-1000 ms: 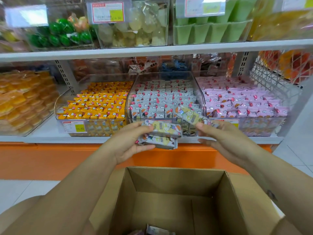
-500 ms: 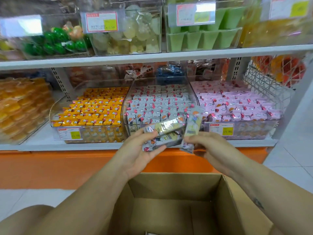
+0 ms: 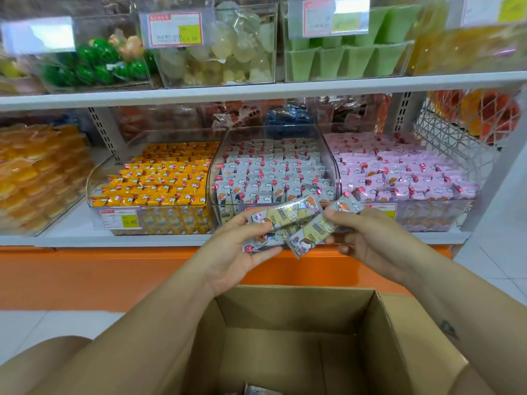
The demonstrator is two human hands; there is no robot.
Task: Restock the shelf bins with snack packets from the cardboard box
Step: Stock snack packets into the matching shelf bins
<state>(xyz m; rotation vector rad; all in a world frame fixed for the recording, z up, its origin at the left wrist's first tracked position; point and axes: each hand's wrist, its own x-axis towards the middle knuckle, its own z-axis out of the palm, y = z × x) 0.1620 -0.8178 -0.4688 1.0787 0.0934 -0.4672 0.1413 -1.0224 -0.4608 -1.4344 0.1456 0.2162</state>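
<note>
A loose packet [image 3: 258,391] in the box [image 3: 299,293] is cut off at the 6 o'clock edge, and its print is unreadable. The left hand [image 3: 231,260] has its fingers curled round a stack [image 3: 285,214] of two packets, the lower one half hidden. The right hand [image 3: 370,243] pinches a third packet [image 3: 312,232], which touches the stack at its 4 o'clock. At 12 o'clock three bins line the shelf [image 3: 71,240]: a yellow bin [image 3: 159,178], a grey bin [image 3: 271,169] and a pink bin [image 3: 399,172]. The hands block the grey bin's lower front.
</note>
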